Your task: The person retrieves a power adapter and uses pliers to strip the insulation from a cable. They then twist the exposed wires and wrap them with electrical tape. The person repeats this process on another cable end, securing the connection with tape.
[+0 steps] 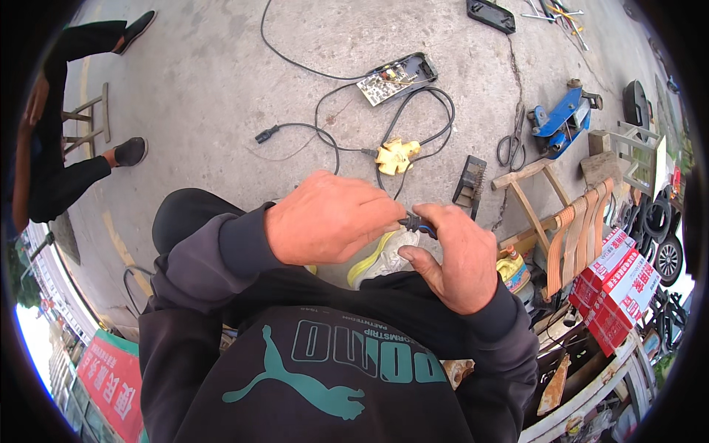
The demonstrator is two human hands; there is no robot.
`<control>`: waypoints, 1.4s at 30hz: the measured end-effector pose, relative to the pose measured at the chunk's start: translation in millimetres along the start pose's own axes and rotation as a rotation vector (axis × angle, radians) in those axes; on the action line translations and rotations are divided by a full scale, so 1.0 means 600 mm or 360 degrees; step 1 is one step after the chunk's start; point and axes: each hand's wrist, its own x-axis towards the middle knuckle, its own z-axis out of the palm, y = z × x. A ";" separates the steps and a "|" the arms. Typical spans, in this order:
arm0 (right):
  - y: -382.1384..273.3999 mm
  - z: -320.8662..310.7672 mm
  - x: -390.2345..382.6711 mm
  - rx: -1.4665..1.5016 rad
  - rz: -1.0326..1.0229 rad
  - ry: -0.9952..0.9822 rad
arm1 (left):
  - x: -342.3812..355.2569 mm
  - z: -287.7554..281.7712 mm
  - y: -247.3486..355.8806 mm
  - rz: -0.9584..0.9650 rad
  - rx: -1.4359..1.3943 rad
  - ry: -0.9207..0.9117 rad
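A dark connector (421, 224) is held between the two hands, above a pale shoe (384, 260). One end is pinched by the fingertips of the left hand (332, 218); the other is gripped at the bent forefinger of the right hand (459, 258), whose thumb is held apart from it. Ahead, a strip of concrete (221, 96) is left between the fingers and a yellow bundle (397, 156), beside which black cable (452, 117) is looped. The right side is bounded by a black case (469, 179) and a strapped wooden seat (572, 240); scissors (511, 144) and a blue jack (565, 122) are placed beyond. Farther ahead, a circuit board (384, 83) is exposed in an open housing (425, 68). To the left, a wider stretch is edged by another person's shoe (131, 152). A green animal emblem and lettering are borne by the sweatshirt (258, 406); characters are printed on a red-and-white carton (617, 284) and a red banner (111, 380).
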 end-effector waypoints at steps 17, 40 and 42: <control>-0.001 0.001 -0.002 -0.0304 -0.0433 -0.0166 | -0.002 -0.024 0.013 -0.0045 -0.0492 -0.0297; 0.001 0.011 0.004 0.0754 0.0594 -0.0393 | -0.010 0.021 -0.006 0.0076 0.0306 -0.0085; 0.006 0.014 -0.006 0.0189 0.0151 -0.0152 | -0.005 0.009 0.000 -0.0036 0.0090 -0.0096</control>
